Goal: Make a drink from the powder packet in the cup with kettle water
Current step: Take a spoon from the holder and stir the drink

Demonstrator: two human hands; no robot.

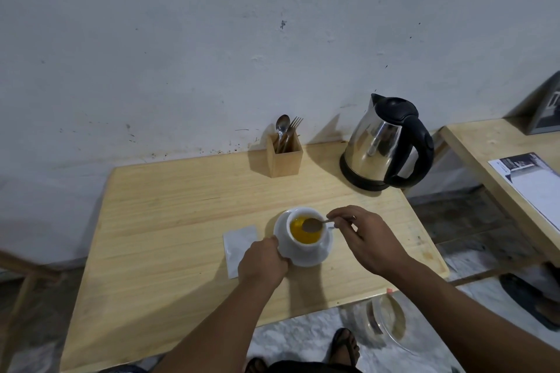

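Observation:
A white cup (298, 247) stands on a white saucer (315, 259) near the middle of the wooden table (169, 221). It holds a yellow-orange liquid. My left hand (262, 262) grips the cup's left side. My right hand (360, 238) pinches the handle of a spoon (313, 225), whose bowl sits just above the liquid. A flat white powder packet (239, 244) lies on the table left of the cup, partly under my left hand. The steel kettle (385, 145) with a black handle and lid stands on its base at the back right.
A wooden holder (285, 156) with a spoon and fork stands at the back by the wall. A second table (497, 154) with a paper sheet is to the right. A clear plastic container (385, 319) lies on the floor below the table's front edge, near my sandalled feet.

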